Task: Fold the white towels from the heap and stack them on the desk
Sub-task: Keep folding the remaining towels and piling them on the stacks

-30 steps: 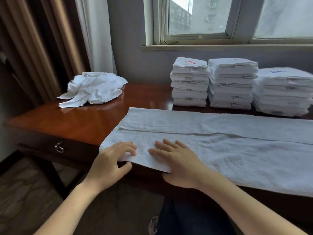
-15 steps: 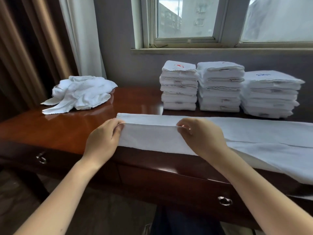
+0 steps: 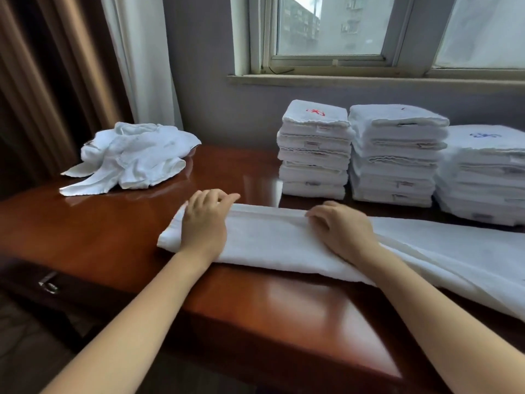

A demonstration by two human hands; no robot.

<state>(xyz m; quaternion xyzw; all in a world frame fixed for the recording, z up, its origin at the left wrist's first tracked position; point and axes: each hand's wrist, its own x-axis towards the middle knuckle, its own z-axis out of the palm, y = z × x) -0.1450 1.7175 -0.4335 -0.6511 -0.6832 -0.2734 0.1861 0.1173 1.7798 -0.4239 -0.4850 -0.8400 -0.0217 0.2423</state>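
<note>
The towel (image 3: 270,243) lies flat on the desk (image 3: 93,228), its long axis running left to right, parallel to the front edge and a little back from it; its left end sits near the middle of the desk, while its right part runs on past the frame's right side and spills over the front edge there; it looks doubled lengthwise, two long edges lying together on the far side; both hands are on it, at its left part; the left hand (image 3: 204,223) lies over the left end, fingers reaching to the far edge, and I cannot tell whether it pinches that edge or only presses it, the thumb being hidden; the right hand (image 3: 342,230) sits nearer the towel's middle, fingers curled narrow, and seems to pinch the far edge between thumb and fingertips; by my reading the lengthwise fold is just being laid down, so what comes next turns on that long axis; the towel must be halved across it, and the free right end lies well off to the right, nearer the right hand, while the left hand already has the left end; three stacks stand along the back edge under the window, the left stack (image 3: 314,149) just beyond the far edge between the hands, the middle stack (image 3: 395,152) and right stack (image 3: 483,172) beside it; the heap (image 3: 130,157) rests at the back left corner, well apart from the left hand, with a few towels left.
</note>
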